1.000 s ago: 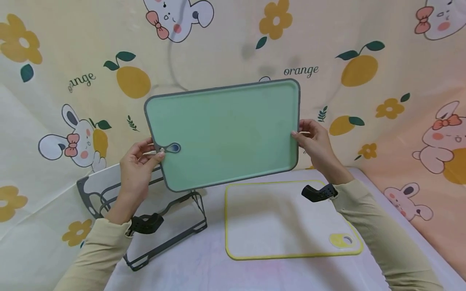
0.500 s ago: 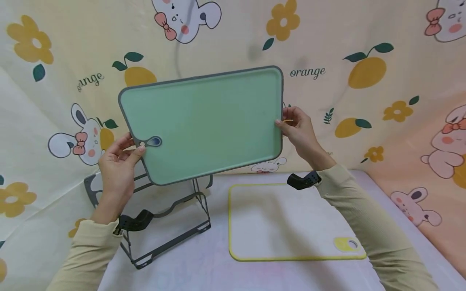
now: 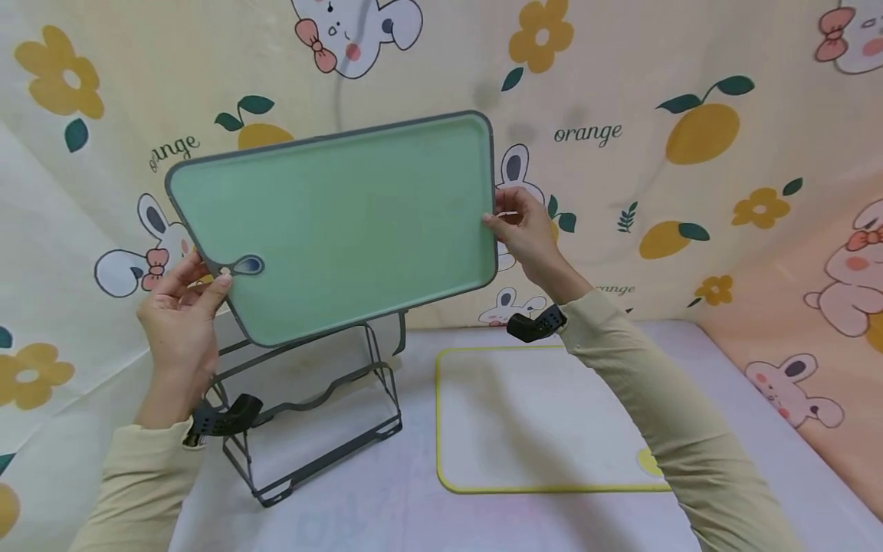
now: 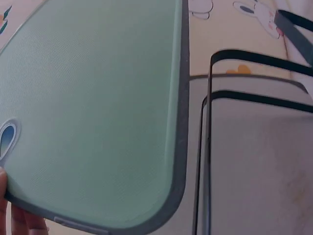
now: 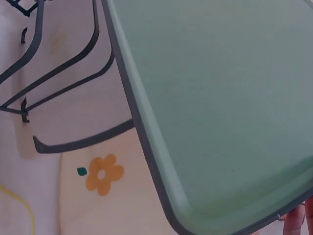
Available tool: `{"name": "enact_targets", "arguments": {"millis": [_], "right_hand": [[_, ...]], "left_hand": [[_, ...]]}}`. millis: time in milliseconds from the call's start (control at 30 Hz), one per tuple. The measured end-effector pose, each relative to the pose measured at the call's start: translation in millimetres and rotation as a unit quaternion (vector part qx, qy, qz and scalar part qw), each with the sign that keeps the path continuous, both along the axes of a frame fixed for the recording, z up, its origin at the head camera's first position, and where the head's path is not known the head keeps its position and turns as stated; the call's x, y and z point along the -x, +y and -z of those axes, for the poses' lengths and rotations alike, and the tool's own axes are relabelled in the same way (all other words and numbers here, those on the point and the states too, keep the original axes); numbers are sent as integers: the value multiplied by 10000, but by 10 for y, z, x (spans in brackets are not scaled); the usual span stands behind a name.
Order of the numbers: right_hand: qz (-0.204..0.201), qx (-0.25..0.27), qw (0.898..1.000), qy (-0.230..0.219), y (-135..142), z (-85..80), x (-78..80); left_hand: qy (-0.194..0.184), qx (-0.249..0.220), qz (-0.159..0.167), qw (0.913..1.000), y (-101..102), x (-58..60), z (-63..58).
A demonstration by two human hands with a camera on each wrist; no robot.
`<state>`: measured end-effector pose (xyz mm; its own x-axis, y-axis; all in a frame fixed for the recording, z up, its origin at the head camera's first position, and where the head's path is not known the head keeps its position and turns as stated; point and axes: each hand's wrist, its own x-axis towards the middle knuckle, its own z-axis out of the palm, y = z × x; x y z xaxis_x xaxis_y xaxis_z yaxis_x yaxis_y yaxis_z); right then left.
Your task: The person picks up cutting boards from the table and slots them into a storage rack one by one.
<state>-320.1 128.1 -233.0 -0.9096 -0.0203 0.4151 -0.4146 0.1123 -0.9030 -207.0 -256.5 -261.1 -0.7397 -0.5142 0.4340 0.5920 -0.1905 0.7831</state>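
A green cutting board (image 3: 345, 230) with a grey rim and a teardrop-shaped hole is held up in the air, tilted, its right end higher. At its left edge, beside the hole, my left hand (image 3: 179, 330) pinches it between thumb and fingers. My right hand (image 3: 530, 239) pinches the opposite edge, its fingers partly behind the board. Below and behind the green board stands a black wire rack (image 3: 338, 445). In the left wrist view the board's grey edge is apart from the rack's upright bars (image 4: 259, 58). The board hides part of the rack.
Another board (image 4: 254, 161), pale with a dark rim, stands upright in the rack at the back. A white cutting board (image 3: 538, 422) with a yellow rim lies flat on the white-covered table (image 3: 386, 514), right of the rack. A printed cloth (image 3: 607, 46) hangs behind.
Both hands have carried the green cutting board left and upward, from between the rack and the white board to over the rack. The rack and white board have stayed put.
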Motion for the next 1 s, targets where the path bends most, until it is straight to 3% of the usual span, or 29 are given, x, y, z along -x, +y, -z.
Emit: {"name": "enact_targets", "arguments": {"millis": [167,400,733,1000], "right_hand": [[-111,2,9999,85,-161,5,55],[-196,-172,9993,284,-377,59,88],[-260,-269,9987,343,-660,175,192],[-318,-344,9987,185,-847,328,220]], "left_hand": [[310,-361,62,9988,-127,-23,-38],[-12,-520,-180,9985,-300,-77,-10],[104,-679,-525,9963,-489,-90,73],[-8,-810,-657,9945,-611,-177,160]]}}
